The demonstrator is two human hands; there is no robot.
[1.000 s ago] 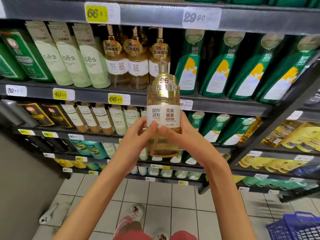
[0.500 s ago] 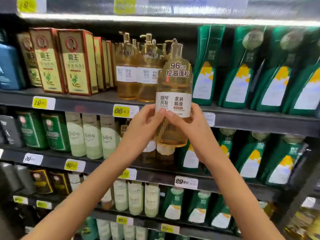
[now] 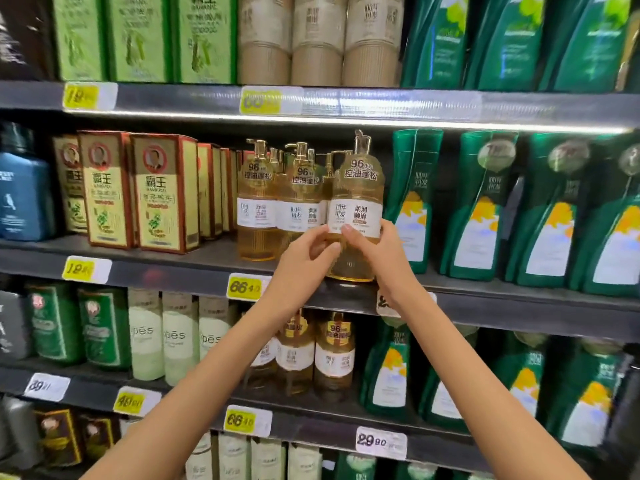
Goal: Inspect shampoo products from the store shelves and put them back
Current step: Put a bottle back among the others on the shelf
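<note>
A clear amber shampoo pump bottle (image 3: 357,202) with a white label and a gold pump stands upright at the front edge of the middle shelf (image 3: 173,271), to the right of matching amber bottles (image 3: 258,206). My left hand (image 3: 304,261) grips its lower left side, and my right hand (image 3: 375,251) grips its lower right side. My fingers cover the bottle's lower body. Its base seems to rest on the shelf edge.
Green shampoo bottles (image 3: 481,216) stand close on the right, red-and-cream boxes (image 3: 162,192) on the left. The shelf above carries beige bottles (image 3: 317,39) and green boxes. More amber bottles (image 3: 334,355) stand on the shelf below. Yellow and white price tags (image 3: 244,287) line the shelf edges.
Both hands lifted the amber bottle from chest height up to the middle shelf and moved it in beside the matching bottles. The view tilted up from the floor to the upper shelves.
</note>
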